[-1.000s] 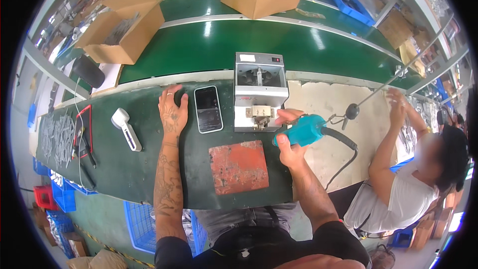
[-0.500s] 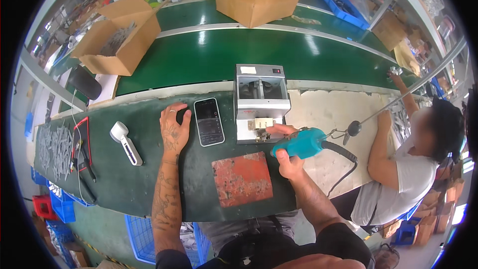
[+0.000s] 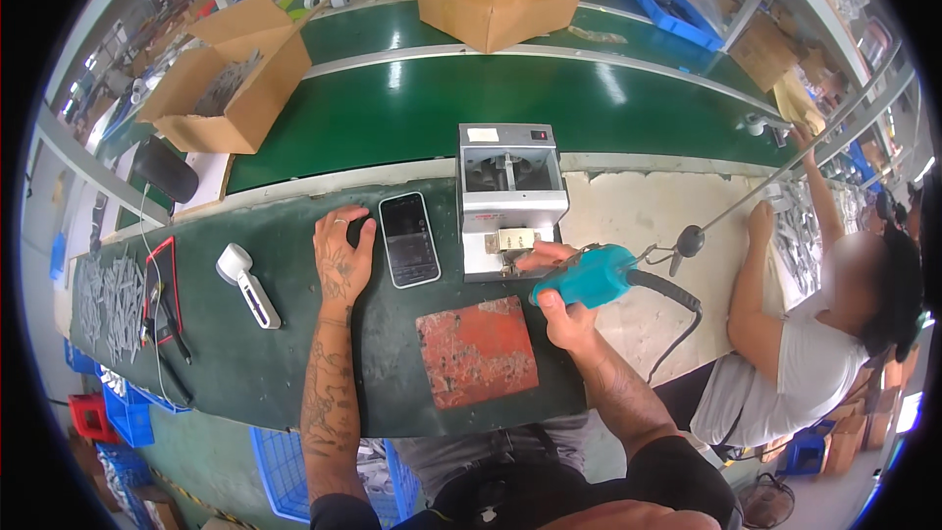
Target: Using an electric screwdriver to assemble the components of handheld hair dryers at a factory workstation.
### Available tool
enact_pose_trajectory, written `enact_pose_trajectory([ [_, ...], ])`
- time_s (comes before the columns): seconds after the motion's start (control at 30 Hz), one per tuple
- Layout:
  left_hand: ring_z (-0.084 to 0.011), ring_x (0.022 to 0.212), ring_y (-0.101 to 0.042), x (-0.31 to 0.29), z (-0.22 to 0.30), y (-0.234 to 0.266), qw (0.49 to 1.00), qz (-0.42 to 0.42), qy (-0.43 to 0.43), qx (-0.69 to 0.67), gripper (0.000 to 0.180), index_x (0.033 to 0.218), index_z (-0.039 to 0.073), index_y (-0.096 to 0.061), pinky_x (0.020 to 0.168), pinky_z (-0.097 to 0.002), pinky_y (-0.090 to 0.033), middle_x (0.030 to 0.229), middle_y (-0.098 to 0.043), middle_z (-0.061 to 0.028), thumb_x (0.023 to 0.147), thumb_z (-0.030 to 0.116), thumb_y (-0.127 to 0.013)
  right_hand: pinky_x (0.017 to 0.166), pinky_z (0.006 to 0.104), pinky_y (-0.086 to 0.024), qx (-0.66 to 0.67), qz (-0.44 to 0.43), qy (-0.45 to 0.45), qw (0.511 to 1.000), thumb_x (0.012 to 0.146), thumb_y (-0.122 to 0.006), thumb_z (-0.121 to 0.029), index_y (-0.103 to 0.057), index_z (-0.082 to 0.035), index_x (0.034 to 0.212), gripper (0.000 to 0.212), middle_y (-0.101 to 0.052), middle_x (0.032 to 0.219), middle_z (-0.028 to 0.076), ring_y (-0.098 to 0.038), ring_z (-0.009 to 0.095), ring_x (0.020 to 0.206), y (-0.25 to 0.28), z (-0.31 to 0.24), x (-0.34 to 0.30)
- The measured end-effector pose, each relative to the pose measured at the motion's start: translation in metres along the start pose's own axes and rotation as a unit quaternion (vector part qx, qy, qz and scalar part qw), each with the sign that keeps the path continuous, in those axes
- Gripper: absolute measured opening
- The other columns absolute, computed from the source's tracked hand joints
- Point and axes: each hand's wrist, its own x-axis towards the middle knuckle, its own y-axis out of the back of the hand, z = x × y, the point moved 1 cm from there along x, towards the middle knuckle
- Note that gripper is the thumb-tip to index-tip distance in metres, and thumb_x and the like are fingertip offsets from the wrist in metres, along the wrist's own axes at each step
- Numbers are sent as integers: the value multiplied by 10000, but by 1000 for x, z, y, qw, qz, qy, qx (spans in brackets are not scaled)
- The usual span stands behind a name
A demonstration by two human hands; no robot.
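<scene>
My right hand [image 3: 564, 312] is wrapped around a teal electric screwdriver [image 3: 595, 275], which hangs from a cord and has a black cable. Its tip is hidden behind my fingers, close to the metal fixture [image 3: 518, 239] at the front of a grey bench machine [image 3: 510, 198]. On the dark green tabletop lies my left hand [image 3: 343, 253], with nothing in it and the thumb apart from the fingers. Just right of that hand is a phone [image 3: 410, 240]. A worn red square pad [image 3: 478, 351] lies in front of the machine.
A white handheld showerhead [image 3: 247, 285] lies left of my left arm. Farther left are grey strip-like parts [image 3: 110, 304], pliers [image 3: 162, 319] and a black speaker-like cylinder [image 3: 165, 167]. Cardboard boxes [image 3: 500, 0] stand beyond. A co-worker [image 3: 770, 363] sits at the right.
The co-worker's far arm has reached farther out toward the belt, where a white and silver part now shows. My left hand stays put; the screwdriver in my right hand has barely shifted.
</scene>
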Motion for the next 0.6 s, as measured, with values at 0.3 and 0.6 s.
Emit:
enact_pose_trajectory([
  [0.3,-313,1195,-563,-2,-3,-2,1000,-7,15,-19,195,1074,114,-709,1058,-444,-399,1199,-681,-69,926,238,-687,914,392,-538,-11,3,0,1000,930,-743,-266,-472,50,1357,596,-625,1253,168,-663,244,1091,-2,-6,1],
  [0.6,-316,1210,-555,-2,-5,-3,1000,-13,14,-17,186,1057,114,-710,1067,-443,-393,1203,-675,-65,924,243,-686,892,355,-524,-9,-5,-17,1000,934,-736,-268,-501,51,1378,594,-671,1138,136,-657,210,1056,-4,-9,1],
])
